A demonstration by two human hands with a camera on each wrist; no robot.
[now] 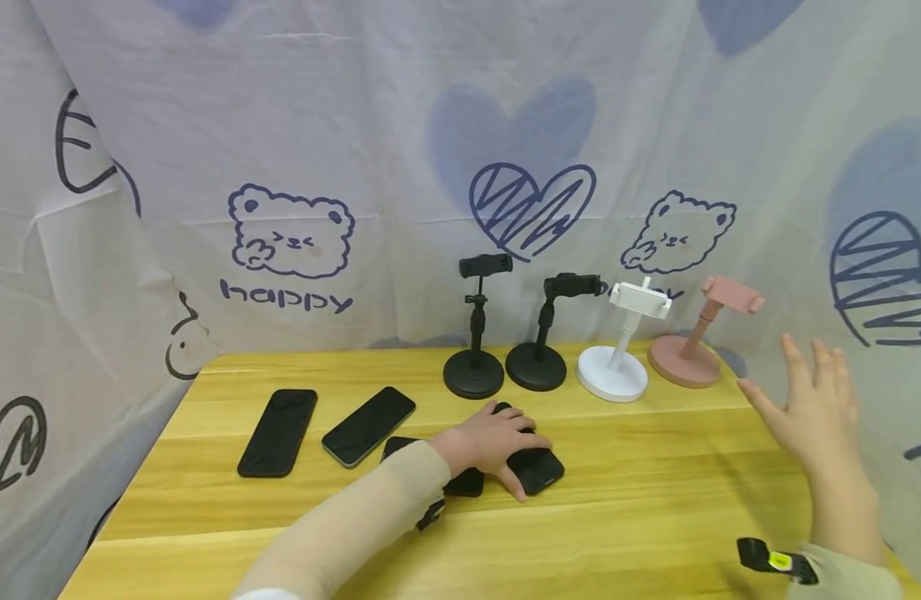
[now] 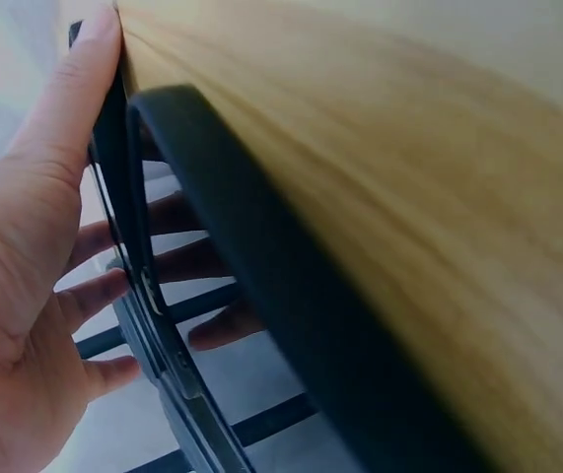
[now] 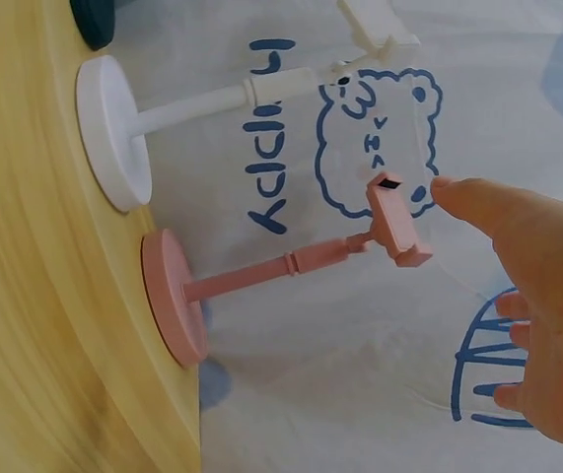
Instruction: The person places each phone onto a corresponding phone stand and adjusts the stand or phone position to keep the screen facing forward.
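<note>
My left hand [image 1: 490, 442] reaches over a black phone [image 1: 538, 472] on the table and grips it. In the left wrist view its thumb lies along one edge of the phone and the fingers spread at the other side. Under the left wrist, a second black phone [image 1: 468, 482] is partly covered by the forearm. My right hand [image 1: 816, 408] is raised in the air at the table's right side, fingers spread, holding nothing. Nearest to it is a pink phone stand [image 1: 685, 360], apart from the fingers; in the right wrist view the stand's clamp [image 3: 396, 222] appears close to the index finger.
Two more dark phones, one at the far left [image 1: 278, 433] and one slanted [image 1: 368, 427], lie on the wooden table [image 1: 618, 533]. Along the back stand a black stand [image 1: 473, 372], another black stand [image 1: 536, 365] and a white stand [image 1: 613, 372]. A printed curtain [image 1: 400, 150] hangs behind.
</note>
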